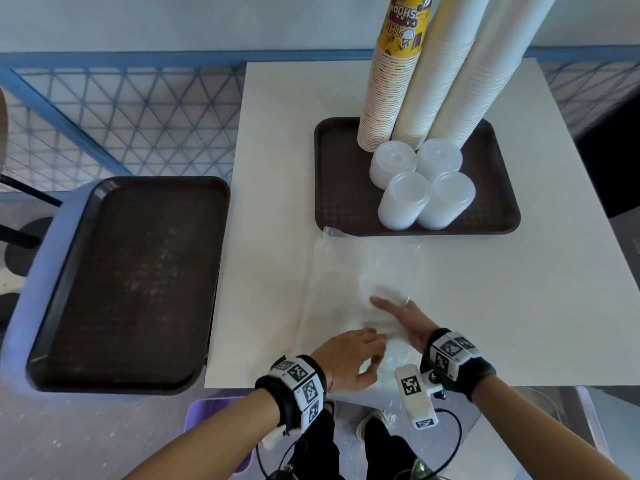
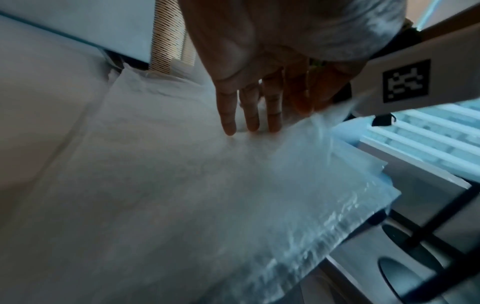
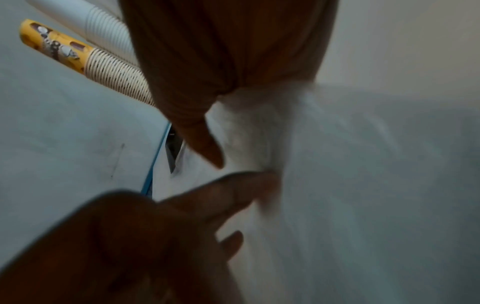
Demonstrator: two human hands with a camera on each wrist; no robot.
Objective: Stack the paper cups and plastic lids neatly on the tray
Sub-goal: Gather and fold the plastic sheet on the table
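On the brown tray (image 1: 332, 188) stand a yellow printed stack of paper cups (image 1: 391, 98) and two white cup stacks (image 1: 450, 81). In front of them are several short stacks of clear plastic lids (image 1: 415, 188). A clear plastic bag (image 1: 332, 289) runs from the tray's front edge to the near table edge. Both hands are on its near end. My left hand (image 1: 372, 355) touches the bag (image 2: 182, 195) with straight fingers (image 2: 249, 115). My right hand (image 1: 391, 310) lies beside it with its fingers stretched out. A round lid shape (image 1: 396, 355) shows faintly between the hands.
A second, empty brown tray (image 1: 128, 282) rests on a grey seat left of the white table (image 1: 277, 168). A blue mesh fence (image 1: 121, 109) runs behind. A purple bin (image 1: 207, 410) stands below the near table edge, by my legs.
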